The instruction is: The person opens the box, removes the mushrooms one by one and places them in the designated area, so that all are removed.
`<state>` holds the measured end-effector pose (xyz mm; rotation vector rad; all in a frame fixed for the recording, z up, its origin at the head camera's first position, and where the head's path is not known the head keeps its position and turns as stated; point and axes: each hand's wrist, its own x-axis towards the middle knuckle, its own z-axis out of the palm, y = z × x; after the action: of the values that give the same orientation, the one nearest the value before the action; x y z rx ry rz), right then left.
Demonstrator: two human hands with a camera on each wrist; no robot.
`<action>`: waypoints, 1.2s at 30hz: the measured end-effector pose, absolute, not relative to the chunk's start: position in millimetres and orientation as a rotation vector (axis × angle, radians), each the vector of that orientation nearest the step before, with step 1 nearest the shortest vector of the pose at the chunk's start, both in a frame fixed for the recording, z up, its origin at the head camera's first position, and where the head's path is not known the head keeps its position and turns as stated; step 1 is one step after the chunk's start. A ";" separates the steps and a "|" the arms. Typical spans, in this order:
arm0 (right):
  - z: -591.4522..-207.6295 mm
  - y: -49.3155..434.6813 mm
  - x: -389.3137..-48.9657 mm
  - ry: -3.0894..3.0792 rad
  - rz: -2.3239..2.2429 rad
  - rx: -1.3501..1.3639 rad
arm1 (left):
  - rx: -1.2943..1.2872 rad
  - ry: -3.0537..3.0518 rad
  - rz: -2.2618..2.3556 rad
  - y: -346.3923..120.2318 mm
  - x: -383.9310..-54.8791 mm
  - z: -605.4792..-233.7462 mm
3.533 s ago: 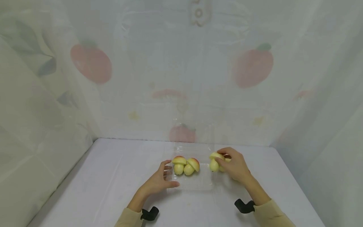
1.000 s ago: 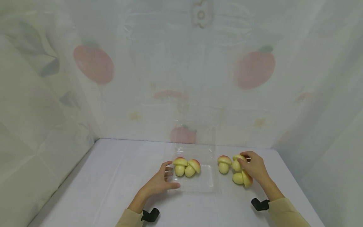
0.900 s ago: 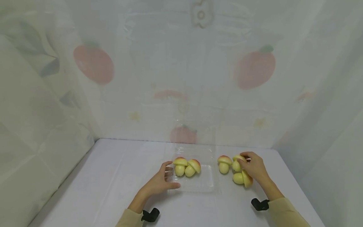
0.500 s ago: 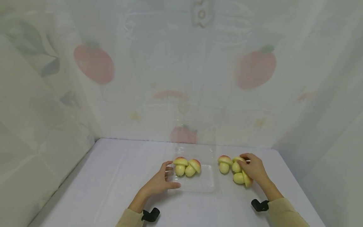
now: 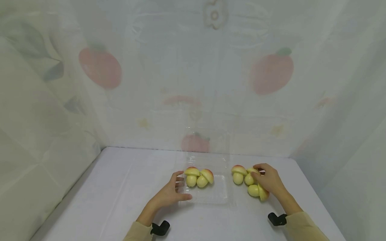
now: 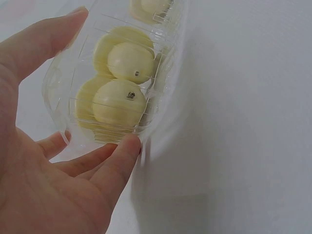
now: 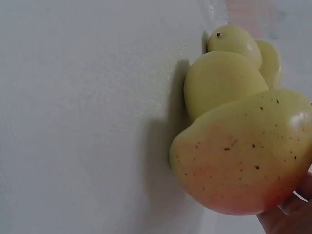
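Note:
My left hand (image 5: 167, 194) holds the left end of a clear plastic box (image 5: 215, 195), thumb at its front and fingers along its side wall (image 6: 124, 139). Inside lie two toy mushrooms, a left one (image 5: 191, 180) and a tilted right one (image 5: 205, 177), yellow with reddish caps. To the right of the box, my right hand (image 5: 269, 180) pinches the cap of a toy mushroom (image 5: 249, 179) low over the table. Left of that one stands another mushroom (image 5: 238, 177). A third mushroom (image 5: 254, 190) lies sideways below the hand, its speckled cap (image 7: 243, 156) large in the right wrist view.
The box's clear lid (image 5: 221, 140) stands raised at the back. A white-covered table (image 5: 126, 187) carries everything, with pale printed curtains (image 5: 144, 67) behind and at the sides. Black camera mounts (image 5: 160, 228) sit on both wrists.
My right hand moved right from beside the box, leaving one mushroom standing there. In the last half second it shifted slightly left with the pinched mushroom, toward that one. The left hand stayed still.

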<state>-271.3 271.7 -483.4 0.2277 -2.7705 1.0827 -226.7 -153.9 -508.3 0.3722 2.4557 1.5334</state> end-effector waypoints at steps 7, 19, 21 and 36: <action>-481.5 272.3 -268.9 -2.730 1.075 0.271 | 0.375 2.454 1.532 -154.0 -226.9 -507.8; -468.2 270.3 -267.9 -2.665 1.039 0.326 | 0.364 2.449 1.542 -156.0 -228.5 -507.8; -465.5 269.4 -266.6 -2.648 1.043 0.344 | 0.370 2.448 1.540 -155.9 -228.6 -508.2; -437.3 235.6 -249.3 -2.519 1.108 0.466 | 0.367 2.433 1.553 -154.0 -227.6 -508.5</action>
<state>-249.3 235.6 -437.3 0.4660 -2.5188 1.1077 -227.6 -154.0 -508.5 0.3667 2.4330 1.5529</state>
